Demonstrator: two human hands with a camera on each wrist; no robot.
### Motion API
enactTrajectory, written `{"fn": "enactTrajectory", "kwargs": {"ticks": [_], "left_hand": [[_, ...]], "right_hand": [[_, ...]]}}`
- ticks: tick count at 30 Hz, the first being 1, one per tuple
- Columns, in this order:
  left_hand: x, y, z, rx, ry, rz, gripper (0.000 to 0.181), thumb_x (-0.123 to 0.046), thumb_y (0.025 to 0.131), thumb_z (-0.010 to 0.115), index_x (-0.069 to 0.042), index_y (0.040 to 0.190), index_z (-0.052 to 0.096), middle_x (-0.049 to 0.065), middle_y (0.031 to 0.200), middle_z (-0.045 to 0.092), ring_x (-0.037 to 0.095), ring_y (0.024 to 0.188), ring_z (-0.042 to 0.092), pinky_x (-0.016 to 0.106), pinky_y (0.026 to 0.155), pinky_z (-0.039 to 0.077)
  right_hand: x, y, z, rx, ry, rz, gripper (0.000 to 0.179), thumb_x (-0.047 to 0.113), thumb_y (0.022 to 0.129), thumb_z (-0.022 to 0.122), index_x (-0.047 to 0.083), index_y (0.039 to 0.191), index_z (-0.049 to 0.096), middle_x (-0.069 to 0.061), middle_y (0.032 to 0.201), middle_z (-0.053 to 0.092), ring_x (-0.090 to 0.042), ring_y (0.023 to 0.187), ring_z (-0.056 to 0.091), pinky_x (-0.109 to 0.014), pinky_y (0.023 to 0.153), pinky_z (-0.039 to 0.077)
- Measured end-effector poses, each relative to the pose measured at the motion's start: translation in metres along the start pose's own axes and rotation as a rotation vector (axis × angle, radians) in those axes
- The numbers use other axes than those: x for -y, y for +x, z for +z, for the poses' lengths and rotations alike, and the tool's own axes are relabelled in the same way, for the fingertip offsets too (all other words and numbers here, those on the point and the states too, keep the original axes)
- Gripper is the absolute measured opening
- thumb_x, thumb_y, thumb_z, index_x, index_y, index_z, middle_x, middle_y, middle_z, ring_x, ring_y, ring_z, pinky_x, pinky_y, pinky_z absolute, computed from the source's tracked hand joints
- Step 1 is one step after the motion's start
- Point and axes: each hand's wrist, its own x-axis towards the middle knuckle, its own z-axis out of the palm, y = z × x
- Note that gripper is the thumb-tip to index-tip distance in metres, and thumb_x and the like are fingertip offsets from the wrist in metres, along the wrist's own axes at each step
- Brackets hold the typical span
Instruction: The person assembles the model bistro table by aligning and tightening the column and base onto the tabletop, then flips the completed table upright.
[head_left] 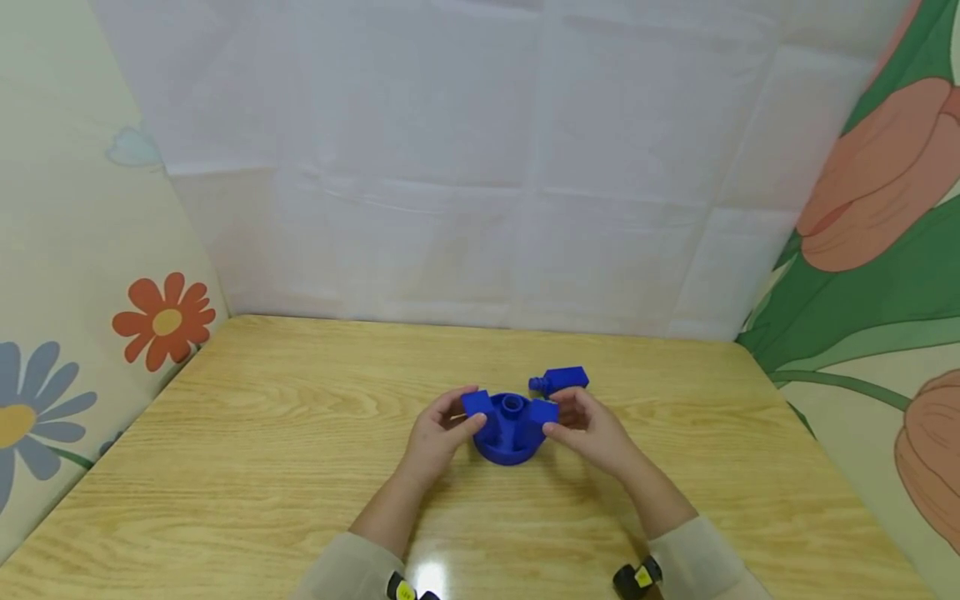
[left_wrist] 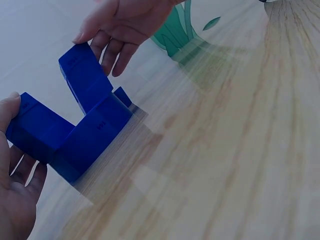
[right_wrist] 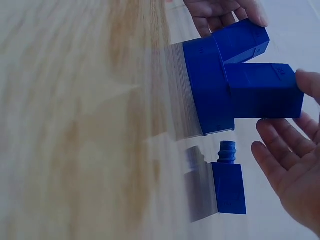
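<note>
Resting on the wood-grain tabletop (head_left: 262,475), the round blue base (head_left: 508,457) looks to me like stiff, light plastic, probably a touch slick. Clocked from the person's side, the left hand (head_left: 441,435) pinches the blocky left post (head_left: 477,403) at the base's ten o'clock, and the right hand (head_left: 597,429) holds the blocky right post (head_left: 543,411) at two, near its end. Their flat sides seem the surest hold. Just beyond, between one and two o'clock, lies the loose threaded post (head_left: 566,379).

round blue base (head_left: 508,456): 1 | blocks on base (head_left: 477,404) (head_left: 543,412): 2 | loose threaded block (head_left: 567,380): 1 | hands (head_left: 437,435) (head_left: 598,429): 2 | table (head_left: 262,458): 1
</note>
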Motion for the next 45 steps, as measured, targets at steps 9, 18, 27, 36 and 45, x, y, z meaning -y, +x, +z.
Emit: {"fn": "enactTrajectory", "kwargs": {"ticks": [9, 18, 27, 36, 45], "left_hand": [[-0.0010, -0.0006, 0.0004, -0.001, 0.012, -0.014, 0.044, 0.002, 0.086, 0.069, 0.003, 0.129, 0.059, 0.018, 0.114, 0.065, 0.005, 0.097, 0.062, 0.018, 0.088, 0.052], [-0.0014, -0.0006, 0.0006, -0.001, 0.008, -0.030, 0.044, 0.000, 0.086, 0.070, 0.001, 0.129, 0.060, 0.019, 0.116, 0.065, 0.007, 0.098, 0.063, 0.018, 0.087, 0.052], [-0.0030, -0.0009, 0.0009, -0.001, -0.005, -0.040, 0.044, 0.001, 0.086, 0.069, 0.002, 0.129, 0.059, 0.019, 0.115, 0.066, 0.006, 0.096, 0.064, 0.019, 0.087, 0.052], [-0.0044, 0.0006, 0.0012, 0.002, 0.003, -0.042, 0.044, -0.001, 0.087, 0.070, 0.001, 0.129, 0.060, 0.020, 0.118, 0.065, 0.012, 0.101, 0.064, 0.019, 0.087, 0.053], [-0.0087, 0.0052, -0.0061, 0.057, 0.046, -0.070, 0.040, -0.003, 0.089, 0.066, 0.001, 0.128, 0.059, 0.010, 0.114, 0.066, 0.006, 0.101, 0.059, 0.018, 0.088, 0.049]], "right_hand": [[-0.0014, -0.0005, 0.0012, 0.081, -0.028, -0.029, 0.051, 0.022, 0.088, 0.074, 0.006, 0.133, 0.056, -0.013, 0.108, 0.064, -0.014, 0.087, 0.058, -0.025, 0.078, 0.051], [-0.0004, 0.0018, -0.0010, 0.175, -0.103, -0.118, 0.057, 0.027, 0.094, 0.066, 0.006, 0.144, 0.047, -0.018, 0.127, 0.056, -0.018, 0.095, 0.056, -0.033, 0.086, 0.051], [0.0000, 0.0048, -0.0042, 0.256, -0.096, -0.110, 0.052, 0.029, 0.098, 0.059, 0.005, 0.142, 0.046, -0.019, 0.133, 0.053, -0.019, 0.098, 0.054, -0.030, 0.081, 0.047], [-0.0020, 0.0076, -0.0014, 0.258, -0.065, -0.097, 0.052, 0.035, 0.096, 0.061, 0.006, 0.137, 0.047, -0.017, 0.133, 0.053, -0.020, 0.101, 0.053, -0.030, 0.081, 0.046], [-0.0003, 0.0073, 0.0009, 0.256, -0.067, -0.055, 0.053, 0.036, 0.096, 0.061, 0.009, 0.140, 0.047, -0.015, 0.134, 0.054, -0.023, 0.103, 0.054, -0.032, 0.081, 0.047]]}}
